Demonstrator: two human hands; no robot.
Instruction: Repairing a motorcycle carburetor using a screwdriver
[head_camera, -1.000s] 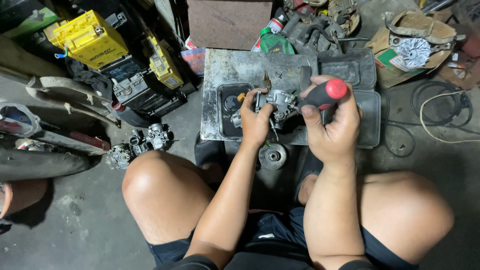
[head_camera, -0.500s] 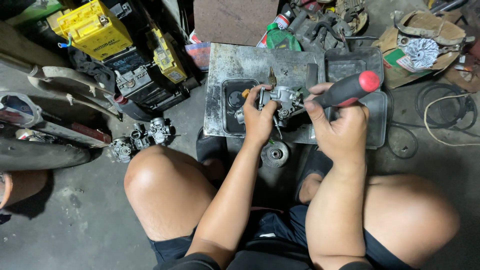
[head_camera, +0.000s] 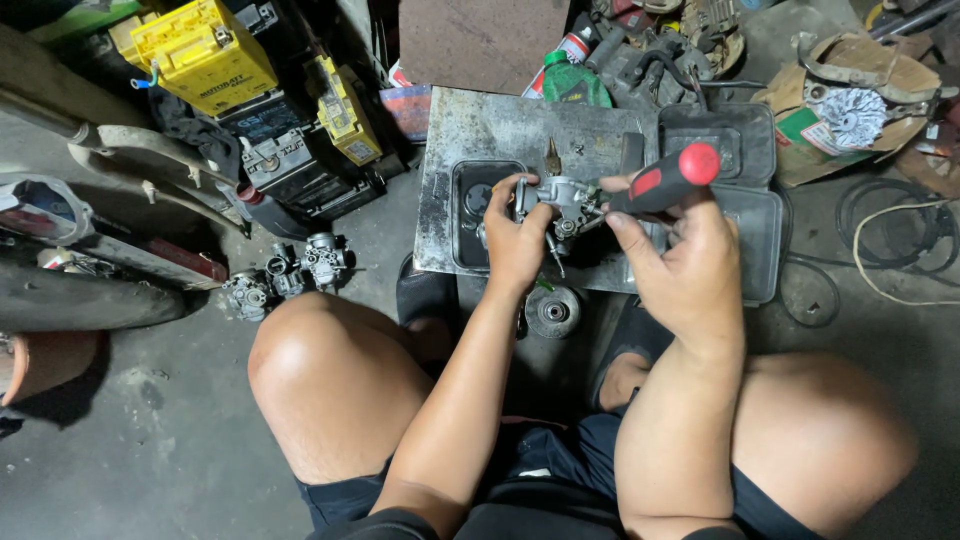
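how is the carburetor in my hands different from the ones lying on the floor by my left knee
The held carburetor is gripped in the left hand above the metal sheet, with the red-handled screwdriver in the right hand working on it; the floor carburetors lie untouched on bare concrete. The held one is single; those on the floor form a cluster. All are grey metal and grimy.

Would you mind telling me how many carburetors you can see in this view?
3: one carburetor in hand, gripped by the left hand over the metal plate; two floor carburetors by the left knee. More may hide in the clutter.
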